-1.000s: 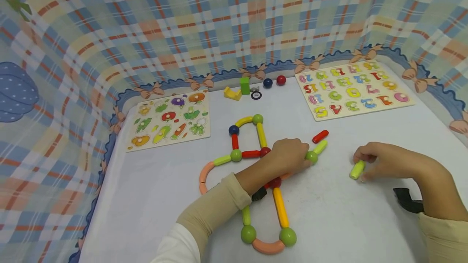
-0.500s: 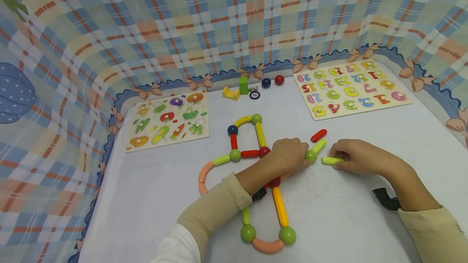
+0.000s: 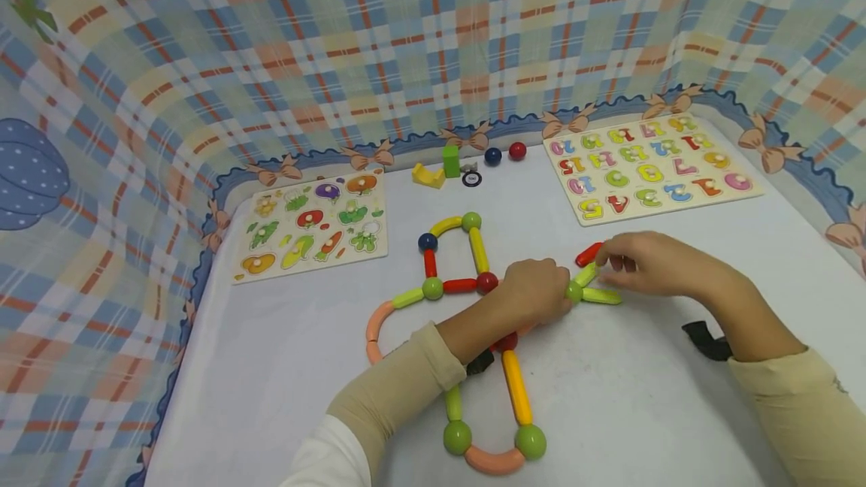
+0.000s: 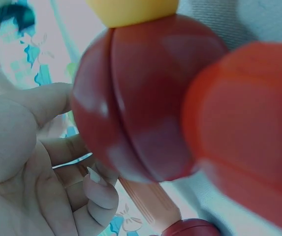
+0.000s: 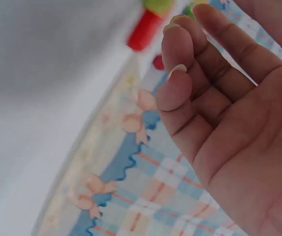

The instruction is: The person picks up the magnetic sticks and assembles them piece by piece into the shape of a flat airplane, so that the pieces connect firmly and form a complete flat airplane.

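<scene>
My left hand (image 3: pixel 537 291) holds a green ball (image 3: pixel 573 291), which its fingers partly cover, at the right side of a figure of sticks and balls. Two light green sticks fork from that ball, an upper stick (image 3: pixel 585 273) and a lower stick (image 3: pixel 602 296). My right hand (image 3: pixel 643 265) hovers by the upper stick's end, its fingers loosely bent; whether they touch it is unclear. The right wrist view has nothing in this palm (image 5: pixel 249 142). A loose red stick (image 3: pixel 588 254) lies just beyond. Close to the left wrist camera is a red ball (image 4: pixel 141 98).
At the back left lies a vegetable puzzle board (image 3: pixel 311 224); a number puzzle board (image 3: pixel 652 167) is at the back right. Between them are a green block (image 3: pixel 451 161), a yellow piece (image 3: pixel 429 176), a blue ball (image 3: pixel 493 156) and a red ball (image 3: pixel 517 151). Plaid cloth (image 3: pixel 406 58) hangs behind.
My right hand has brought a light green stick leftward to the green ball and let go of it, then moved slightly up toward the red stick. My left hand has stayed in place.
</scene>
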{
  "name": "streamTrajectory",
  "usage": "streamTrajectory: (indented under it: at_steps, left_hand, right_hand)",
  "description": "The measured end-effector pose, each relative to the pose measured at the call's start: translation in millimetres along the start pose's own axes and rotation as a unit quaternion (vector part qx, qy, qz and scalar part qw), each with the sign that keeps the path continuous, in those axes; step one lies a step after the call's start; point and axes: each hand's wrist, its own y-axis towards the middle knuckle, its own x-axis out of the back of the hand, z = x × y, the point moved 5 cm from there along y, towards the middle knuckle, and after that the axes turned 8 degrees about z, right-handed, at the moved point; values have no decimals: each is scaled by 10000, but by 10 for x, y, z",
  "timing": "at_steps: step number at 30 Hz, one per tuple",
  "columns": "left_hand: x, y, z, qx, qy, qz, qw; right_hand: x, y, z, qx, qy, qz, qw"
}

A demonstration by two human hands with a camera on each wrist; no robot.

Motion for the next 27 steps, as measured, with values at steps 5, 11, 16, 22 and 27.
streamTrajectory:
  at_steps: [5, 11, 16, 22, 27]
  left_hand:
    - [-11, -6, 36, -86, -10, -67, 9999]
    - [-68, -39, 29, -200, -60, -17, 9998]
    - [-106, -71, -4, -417, -28, -196, 9989]
    - [-86, -99, -1, -528, -22, -390, 9978]
    - [-71, -88, 48, -487, -45, -493, 9976]
  right_hand:
    - [482, 507, -290, 113, 488, -93, 9987]
    - [721, 1364, -665, -4, 796, -144, 9967]
    - [754, 1899, -660, 100, -545, -501, 9972]
    - [637, 2325, -389, 905, -1901, -604, 9757]
    - [450, 2415, -184, 1656, -1940, -398, 9661]
